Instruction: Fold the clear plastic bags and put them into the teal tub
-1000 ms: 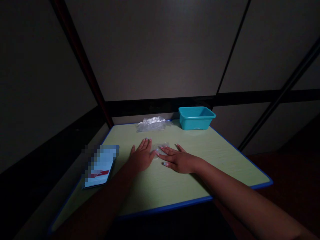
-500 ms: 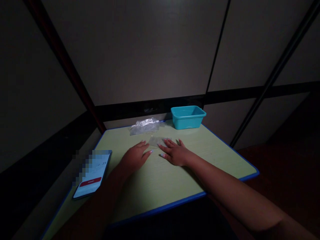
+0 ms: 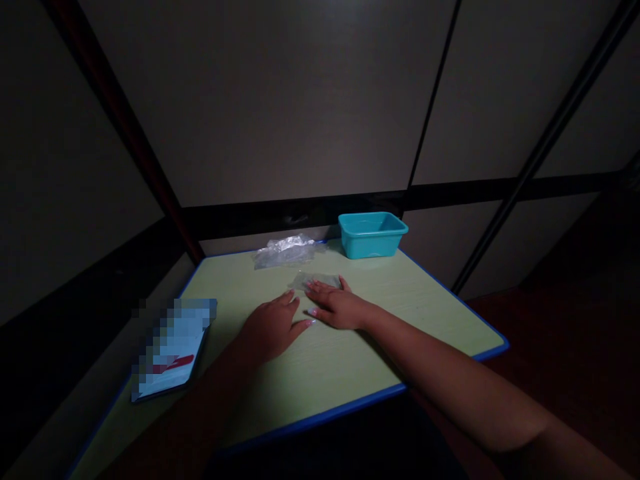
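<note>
A small clear plastic bag [image 3: 299, 281] lies flat on the pale green table [image 3: 320, 387]. My right hand [image 3: 337, 306] is spread over it, its fingertips resting on the plastic and covering the near right part. My left hand [image 3: 273, 327] lies at the near left of the bag, thumb stretched out toward my right thumb. Whether its fingertips touch the bag's edge I cannot tell. Both hands have their fingers apart and hold nothing. Behind the bag sits a heap of crinkled clear plastic bags [image 3: 285, 253].
A turquoise plastic basin [image 3: 373, 243] stands at the back right of the table. At the left edge rests a phone or tablet [image 3: 173, 350] with a lit, partly pixelated screen. Dark-trimmed panels [image 3: 300, 100] rise behind the table, whose rim is blue.
My right hand has slid left across the small bag, fingers closer together. My left hand has drawn slightly back toward me. The whole view has shifted a little.
</note>
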A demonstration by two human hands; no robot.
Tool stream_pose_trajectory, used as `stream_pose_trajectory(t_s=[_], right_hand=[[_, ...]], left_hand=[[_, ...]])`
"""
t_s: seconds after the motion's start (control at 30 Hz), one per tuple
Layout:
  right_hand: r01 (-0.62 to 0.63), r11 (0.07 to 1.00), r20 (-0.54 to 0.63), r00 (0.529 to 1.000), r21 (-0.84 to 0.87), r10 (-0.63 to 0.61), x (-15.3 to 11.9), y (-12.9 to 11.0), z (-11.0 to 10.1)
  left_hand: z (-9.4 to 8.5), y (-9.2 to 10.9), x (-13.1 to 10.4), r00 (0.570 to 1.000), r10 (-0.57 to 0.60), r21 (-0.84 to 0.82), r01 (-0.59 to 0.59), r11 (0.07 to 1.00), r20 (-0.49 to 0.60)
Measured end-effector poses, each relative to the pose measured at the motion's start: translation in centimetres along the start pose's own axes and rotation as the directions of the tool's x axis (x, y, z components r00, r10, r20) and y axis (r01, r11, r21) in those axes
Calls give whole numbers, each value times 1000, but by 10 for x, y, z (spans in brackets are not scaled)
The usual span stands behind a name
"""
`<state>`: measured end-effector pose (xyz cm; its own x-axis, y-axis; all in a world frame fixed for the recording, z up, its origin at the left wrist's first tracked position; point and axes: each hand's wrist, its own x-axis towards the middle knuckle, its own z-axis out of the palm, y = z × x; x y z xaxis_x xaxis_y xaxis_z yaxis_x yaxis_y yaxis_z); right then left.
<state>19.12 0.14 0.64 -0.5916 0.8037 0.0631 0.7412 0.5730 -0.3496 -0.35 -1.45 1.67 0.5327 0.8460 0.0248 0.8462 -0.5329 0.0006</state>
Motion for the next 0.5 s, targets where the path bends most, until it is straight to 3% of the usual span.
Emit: stream_pose_trajectory(t_s=[0.23, 0.5], right_hand=[[27, 1000, 21, 999, -13, -27, 2, 5, 4], [20, 999, 34, 999, 34, -22, 0, 7, 6]], left_hand=[[6, -7, 3, 999, 36, -84, -36, 996, -3], [11, -11, 5, 996, 77, -48, -80, 996, -53]])
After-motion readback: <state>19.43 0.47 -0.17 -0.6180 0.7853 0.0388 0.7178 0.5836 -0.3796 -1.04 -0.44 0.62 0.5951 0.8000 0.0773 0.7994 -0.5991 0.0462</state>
